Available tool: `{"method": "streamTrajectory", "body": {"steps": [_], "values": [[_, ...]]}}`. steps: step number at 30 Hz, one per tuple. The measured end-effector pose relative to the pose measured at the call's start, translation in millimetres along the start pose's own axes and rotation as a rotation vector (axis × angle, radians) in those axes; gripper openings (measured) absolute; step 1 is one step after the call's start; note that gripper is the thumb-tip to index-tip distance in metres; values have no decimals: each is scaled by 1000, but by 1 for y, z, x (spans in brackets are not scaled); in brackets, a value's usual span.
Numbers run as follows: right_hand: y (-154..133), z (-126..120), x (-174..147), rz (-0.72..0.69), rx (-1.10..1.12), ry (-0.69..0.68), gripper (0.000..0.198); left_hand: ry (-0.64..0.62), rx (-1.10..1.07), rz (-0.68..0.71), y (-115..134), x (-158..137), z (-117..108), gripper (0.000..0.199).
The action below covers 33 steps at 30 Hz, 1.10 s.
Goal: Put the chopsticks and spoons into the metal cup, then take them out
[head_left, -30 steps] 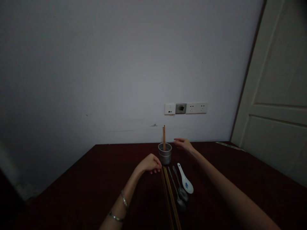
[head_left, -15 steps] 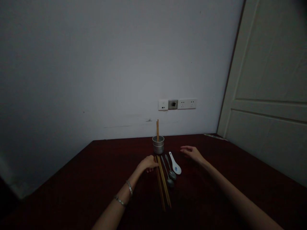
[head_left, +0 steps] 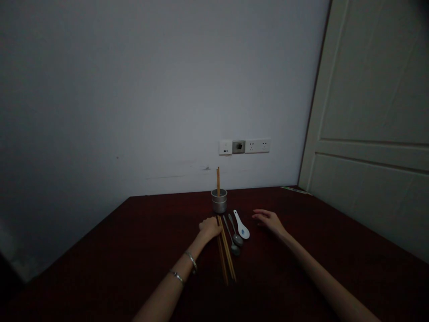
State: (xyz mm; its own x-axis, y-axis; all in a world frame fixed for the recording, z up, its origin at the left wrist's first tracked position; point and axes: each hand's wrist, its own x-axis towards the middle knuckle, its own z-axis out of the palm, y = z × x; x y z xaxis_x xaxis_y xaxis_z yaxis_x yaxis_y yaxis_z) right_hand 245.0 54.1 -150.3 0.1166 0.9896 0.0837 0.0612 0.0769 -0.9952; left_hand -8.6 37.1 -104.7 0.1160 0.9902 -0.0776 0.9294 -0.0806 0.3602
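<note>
My left hand (head_left: 210, 227) is at the upper end of several wooden chopsticks (head_left: 227, 250) that lie on the dark red table. Its fingers are curled closed around the leftmost chopsticks, partly hiding them. Two metal spoons (head_left: 236, 240) lie just right of the chopsticks, and beside them is a white ceramic spoon (head_left: 241, 226) with a blue mark. My right hand (head_left: 269, 220) hovers low over the table to the right of the white spoon, fingers loosely bent and apart, holding nothing. Behind the utensils stands a metal cup (head_left: 219, 205) with chopsticks (head_left: 218, 181) upright in it.
The table (head_left: 161, 232) runs back to a pale wall (head_left: 150, 112) with a row of sockets (head_left: 257, 146). A light panelled door (head_left: 375, 112) borders the right side. A thin flat strip (head_left: 295, 190) lies near the table's back right corner.
My left hand has turned over and its fingers have curled in tighter at the chopsticks' upper end. My right hand stays nearly where it was. The camera view has shifted slightly.
</note>
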Motion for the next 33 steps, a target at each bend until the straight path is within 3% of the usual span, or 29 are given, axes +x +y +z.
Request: {"method": "streamTrajectory", "body": {"steps": [4, 12, 17, 24, 27, 33], "values": [[-2, 2, -2, 2, -2, -4, 23, 57, 143, -4, 2, 2, 5, 31], [-24, 5, -7, -82, 3, -33, 25, 108, 70, 18, -6, 8, 6, 29], [-59, 28, -17, -136, 76, -108, 27, 267, -12, 76, -1, 6, -34, 25], [-129, 90, -50, -145, 216, -429, 34, 600, -184, 254, 38, -36, -104, 19], [-148, 104, -62, -208, 185, -487, 35, 694, -212, 278, 50, -53, -115, 16], [-153, 110, -66, -289, 168, -424, 34, 778, -259, 328, 55, -59, -111, 17]]}}
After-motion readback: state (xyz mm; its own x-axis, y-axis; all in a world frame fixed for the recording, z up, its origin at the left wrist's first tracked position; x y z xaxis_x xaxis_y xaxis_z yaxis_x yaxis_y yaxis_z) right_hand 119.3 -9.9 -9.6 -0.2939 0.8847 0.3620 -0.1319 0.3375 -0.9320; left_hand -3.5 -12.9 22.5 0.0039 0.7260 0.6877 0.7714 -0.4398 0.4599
